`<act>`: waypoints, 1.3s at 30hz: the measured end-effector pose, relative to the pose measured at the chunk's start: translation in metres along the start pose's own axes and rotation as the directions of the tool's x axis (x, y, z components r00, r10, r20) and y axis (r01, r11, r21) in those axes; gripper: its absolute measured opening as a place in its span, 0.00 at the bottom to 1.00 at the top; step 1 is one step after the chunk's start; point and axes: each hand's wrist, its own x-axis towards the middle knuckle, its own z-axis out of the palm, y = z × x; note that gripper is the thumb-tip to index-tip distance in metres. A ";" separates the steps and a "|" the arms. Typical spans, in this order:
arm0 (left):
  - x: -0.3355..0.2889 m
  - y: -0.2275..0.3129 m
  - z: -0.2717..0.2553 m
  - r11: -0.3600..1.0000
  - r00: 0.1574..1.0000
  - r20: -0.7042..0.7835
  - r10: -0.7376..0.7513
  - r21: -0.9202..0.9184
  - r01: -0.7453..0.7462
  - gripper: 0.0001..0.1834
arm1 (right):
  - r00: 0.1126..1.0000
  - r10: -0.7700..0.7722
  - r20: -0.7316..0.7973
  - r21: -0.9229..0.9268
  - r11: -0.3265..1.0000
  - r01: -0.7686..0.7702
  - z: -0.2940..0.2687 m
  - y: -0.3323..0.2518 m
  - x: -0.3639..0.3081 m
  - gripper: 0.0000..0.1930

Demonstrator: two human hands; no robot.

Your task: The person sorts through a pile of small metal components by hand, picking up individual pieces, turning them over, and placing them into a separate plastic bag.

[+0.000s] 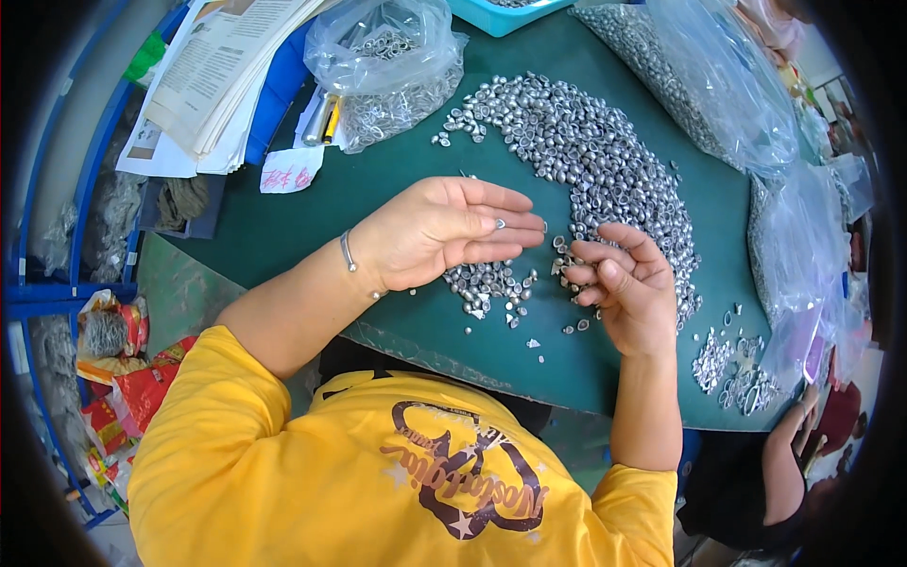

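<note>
The work looks part-way through, though no finished batch can be told apart for certain. On the green table (307,222), a large heap (595,151) of small silver pieces curves from the far middle down the right side, so by the look of it much is left to handle. A far smaller pile (487,283) lies just beyond the near edge, below the left hand (425,236); whether it is sorted or waiting, I cannot tell. The left hand is palm up, fingers extended, with one silver piece (500,224) at the thumb's tip; whether it is pinched or merely resting there is unclear. The right hand (628,283) is half curled at the heap's near end, and whether it grasps anything is hidden. To its right, a loose cluster (737,373) of brighter pieces sits by the table's edge. As for containers, a clear bag (397,94) at the far left holds many silver pieces, a long bag (699,85) at the far right is heavily filled with similar ones, and a third bag (803,246) below it shows grey contents along its side. A blue tray (496,21) is cut off at the top, its contents barely visible.
</note>
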 end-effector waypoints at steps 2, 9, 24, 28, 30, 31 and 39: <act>0.000 0.000 0.006 0.996 0.998 -0.054 0.021 0.091 -0.016 0.13 | 0.999 -0.009 -0.034 -0.014 1.000 0.008 -0.003 0.000 -0.001 0.14; 0.000 -0.003 0.000 0.951 0.973 -0.139 0.184 0.276 -0.141 0.07 | 0.951 -0.285 0.121 -0.754 0.596 0.275 0.011 0.009 0.003 0.04; 0.002 -0.023 0.000 -0.126 0.844 0.296 0.448 0.955 -0.268 0.08 | 0.990 0.133 -0.053 -0.303 0.942 -0.143 0.013 -0.002 -0.001 0.03; 0.002 -0.023 0.000 -0.120 0.842 0.300 0.449 0.954 -0.276 0.07 | 0.916 -0.241 0.319 -0.870 0.309 0.385 0.023 0.016 -0.003 0.04; 0.002 -0.025 0.000 -0.145 0.845 0.308 0.437 0.951 -0.272 0.06 | 0.886 -0.244 0.394 -0.913 0.008 0.408 0.028 0.018 -0.006 0.06; 0.002 -0.025 0.000 -0.142 0.847 0.306 0.434 0.952 -0.271 0.06 | 0.888 -0.232 0.396 -0.918 -0.063 0.392 0.028 0.019 -0.007 0.06; 0.005 -0.024 0.000 -0.107 0.834 0.306 0.459 0.951 -0.290 0.03 | 0.991 0.127 0.053 -0.050 0.991 -0.124 0.011 -0.006 0.002 0.04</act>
